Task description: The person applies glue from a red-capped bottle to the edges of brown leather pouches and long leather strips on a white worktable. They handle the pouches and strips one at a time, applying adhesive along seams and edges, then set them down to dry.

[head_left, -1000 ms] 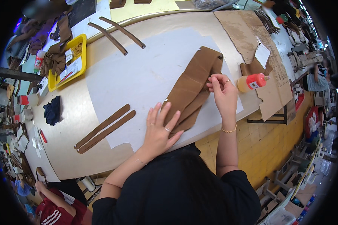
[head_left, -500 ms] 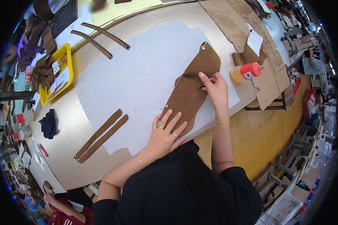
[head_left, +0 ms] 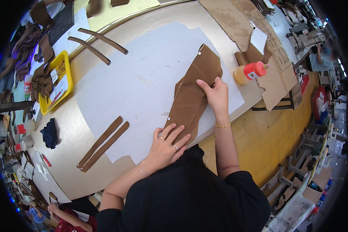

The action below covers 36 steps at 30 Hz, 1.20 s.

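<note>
2 hands (head_left: 168, 145) (head_left: 216, 92) press flat, fingers spread, on brown leather (head_left: 193, 96), glue bottle (head_left: 251, 71) and 2 strips (head_left: 103, 144) nearby.

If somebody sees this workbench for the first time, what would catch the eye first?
Probably the folded brown leather piece on the white paper sheet at the centre, with the left hand flat on its near end and the right hand pressing its middle. Next, the orange glue bottle at the right and the yellow tray far left.

Left hand (head_left: 167, 145): palm down, fingers spread flat, rings on two fingers, forearm entering from the lower left. Right hand (head_left: 215, 92): extended further forward, fingers curled in a pinch, bracelet at wrist, arm nearly straight.
</note>
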Available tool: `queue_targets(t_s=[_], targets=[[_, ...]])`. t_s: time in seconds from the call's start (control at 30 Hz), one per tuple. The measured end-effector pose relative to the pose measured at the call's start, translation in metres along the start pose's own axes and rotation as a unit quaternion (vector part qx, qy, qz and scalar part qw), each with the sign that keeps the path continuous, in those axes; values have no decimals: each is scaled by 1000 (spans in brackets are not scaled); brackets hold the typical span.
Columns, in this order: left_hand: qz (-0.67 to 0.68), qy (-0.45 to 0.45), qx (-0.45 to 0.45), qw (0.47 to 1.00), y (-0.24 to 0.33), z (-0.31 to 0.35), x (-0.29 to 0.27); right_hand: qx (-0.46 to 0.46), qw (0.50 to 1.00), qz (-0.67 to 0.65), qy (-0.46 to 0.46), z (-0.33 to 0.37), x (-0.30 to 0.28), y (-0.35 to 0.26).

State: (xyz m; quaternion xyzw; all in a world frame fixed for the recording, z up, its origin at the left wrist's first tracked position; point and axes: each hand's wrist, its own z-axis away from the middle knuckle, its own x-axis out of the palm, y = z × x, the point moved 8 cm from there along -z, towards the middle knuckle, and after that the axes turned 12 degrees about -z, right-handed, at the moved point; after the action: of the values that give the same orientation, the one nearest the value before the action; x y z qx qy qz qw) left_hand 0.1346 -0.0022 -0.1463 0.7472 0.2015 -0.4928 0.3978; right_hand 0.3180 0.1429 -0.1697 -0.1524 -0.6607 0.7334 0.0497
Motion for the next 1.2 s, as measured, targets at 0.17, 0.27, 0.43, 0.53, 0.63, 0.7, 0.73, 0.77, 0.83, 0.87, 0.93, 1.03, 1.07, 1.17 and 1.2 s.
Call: queue_targets(t_s=[0.17, 0.27, 0.43, 0.53, 0.63, 0.7, 0.73, 0.77, 0.83, 0.87, 0.93, 1.03, 1.07, 1.17, 1.2], targets=[[57, 1, -4, 998, -2, 0, -11, -27, 998, 47, -38, 8, 3, -7], [136, 55, -59, 987, -25, -6, -25, -12, 985, 132, -112, 20, 10, -21], [249, 186, -240, 920, -89, -43, -51, -118, 948, 160, -250, 53, 35, -66], [441, 75, -319, 836, -111, -80, -41, -168, 928, 119, -309, 72, 47, -74], [592, -71, -312, 739, -105, -93, -23, -159, 907, 130, -367, 86, 52, -76], [624, -117, -297, 713, -95, -96, -25, -174, 900, 137, -377, 91, 48, -89], [642, -100, -283, 706, -93, -96, -28, -182, 895, 140, -381, 92, 46, -94], [659, -85, -270, 696, -91, -94, -29, -150, 910, 129, -364, 88, 39, -91], [676, -63, -257, 688, -88, -92, -33, -85, 934, 106, -330, 79, 24, -82], [676, -56, -255, 689, -85, -92, -36, -15, 948, 54, -314, 74, 16, -74], [678, -47, -251, 690, -80, -91, -38, 125, 952, -50, -274, 68, 4, -55], [673, -37, -242, 698, -77, -91, -40, 144, 928, -209, -272, 76, 7, -46], [667, -35, -242, 703, -76, -91, -41, 145, 915, -269, -263, 78, 10, -47], [656, -28, -245, 714, -73, -91, -45, 161, 904, -326, -223, 82, 19, -43], [652, -26, -246, 716, -73, -91, -46, 162, 903, -329, -223, 82, 21, -42]])
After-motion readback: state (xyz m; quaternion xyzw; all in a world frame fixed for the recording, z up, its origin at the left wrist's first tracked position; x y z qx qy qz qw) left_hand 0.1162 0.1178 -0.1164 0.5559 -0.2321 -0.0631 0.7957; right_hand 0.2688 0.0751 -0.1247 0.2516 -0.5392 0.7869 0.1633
